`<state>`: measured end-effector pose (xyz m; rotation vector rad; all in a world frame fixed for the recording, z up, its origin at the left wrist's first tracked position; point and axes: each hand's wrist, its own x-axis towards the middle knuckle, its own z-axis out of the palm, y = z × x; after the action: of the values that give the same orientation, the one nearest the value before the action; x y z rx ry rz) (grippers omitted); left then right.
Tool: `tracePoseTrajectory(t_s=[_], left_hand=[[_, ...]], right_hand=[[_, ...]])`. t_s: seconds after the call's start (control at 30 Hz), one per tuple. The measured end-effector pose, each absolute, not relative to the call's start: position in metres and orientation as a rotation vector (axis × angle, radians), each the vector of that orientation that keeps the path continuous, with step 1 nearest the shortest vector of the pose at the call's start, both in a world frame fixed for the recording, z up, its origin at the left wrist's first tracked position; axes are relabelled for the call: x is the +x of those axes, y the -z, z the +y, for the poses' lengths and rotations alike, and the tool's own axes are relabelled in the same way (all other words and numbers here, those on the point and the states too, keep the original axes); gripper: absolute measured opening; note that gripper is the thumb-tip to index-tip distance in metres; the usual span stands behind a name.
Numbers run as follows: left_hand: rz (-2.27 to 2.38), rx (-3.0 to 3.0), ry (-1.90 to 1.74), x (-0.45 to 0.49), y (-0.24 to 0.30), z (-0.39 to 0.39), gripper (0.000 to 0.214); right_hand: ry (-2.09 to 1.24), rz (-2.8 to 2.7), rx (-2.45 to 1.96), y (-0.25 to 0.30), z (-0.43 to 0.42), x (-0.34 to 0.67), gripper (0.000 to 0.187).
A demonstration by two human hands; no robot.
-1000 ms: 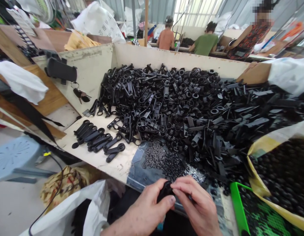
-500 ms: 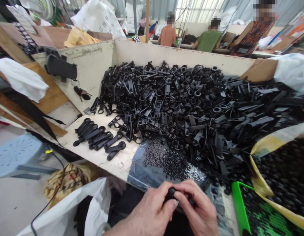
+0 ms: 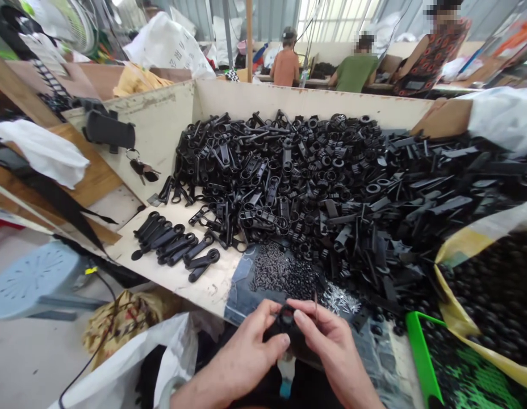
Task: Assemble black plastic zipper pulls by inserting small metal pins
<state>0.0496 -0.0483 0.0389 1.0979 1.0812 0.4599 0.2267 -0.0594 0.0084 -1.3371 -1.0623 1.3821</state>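
Observation:
My left hand (image 3: 250,349) is closed around a small black plastic part with a round opening (image 3: 284,319), above the front edge of the work surface. On its other side, the fingers of my right hand (image 3: 327,341) pinch the same part. A thin brownish sliver (image 3: 316,307) shows between my right fingers; its kind is unclear. Below the part is a pale object with a teal end (image 3: 285,372), partly hidden. Just beyond my hands lie small dark grey pellet-like pieces (image 3: 267,267) and silvery screws or pins (image 3: 341,299) on a dark cloth (image 3: 238,298).
Black plastic parts (image 3: 284,170) are heaped across the bin. Several assembled lever-like pieces (image 3: 174,241) lie at left. A green tray (image 3: 414,341) and a yellow-edged sack of black balls (image 3: 493,295) stand at right, a blue stool (image 3: 37,278) at left. Other people sit or stand behind.
Both hands have shifted slightly left and up. The black part has turned, so its round opening now shows, and the thin sliver has come into view between my right fingers.

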Motion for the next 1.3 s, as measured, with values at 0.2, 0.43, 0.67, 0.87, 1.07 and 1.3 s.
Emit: tracePoseTrajectory(t_s=[0.2, 0.43, 0.67, 0.87, 1.07, 1.3], left_hand=[[0.998, 0.838, -0.403, 0.052, -0.048, -0.054, 0.035], [1.058, 0.716, -0.460, 0.051, -0.046, -0.056, 0.056], [0.987, 0.748, -0.432, 0.046, -0.043, -0.057, 0.047], [0.936, 0.707, -0.427, 0.045, -0.039, -0.061, 0.039], [0.908, 0.682, -0.407, 0.045, -0.036, -0.063, 0.044], [0.890, 0.604, -0.408, 0.043, -0.036, -0.063, 0.046]], right_hand=[[-1.272, -1.291, -1.250, -0.013, -0.046, 0.223, 0.025], [-1.297, -1.465, -1.285, -0.013, -0.048, 0.230, 0.026], [-1.301, -1.659, -1.226, -0.017, -0.050, 0.233, 0.025], [-1.352, -1.786, -1.170, -0.026, -0.046, 0.240, 0.026], [-1.392, -1.850, -1.135, -0.032, -0.043, 0.243, 0.024], [-1.429, -1.913, -1.097, -0.036, -0.036, 0.249, 0.018]])
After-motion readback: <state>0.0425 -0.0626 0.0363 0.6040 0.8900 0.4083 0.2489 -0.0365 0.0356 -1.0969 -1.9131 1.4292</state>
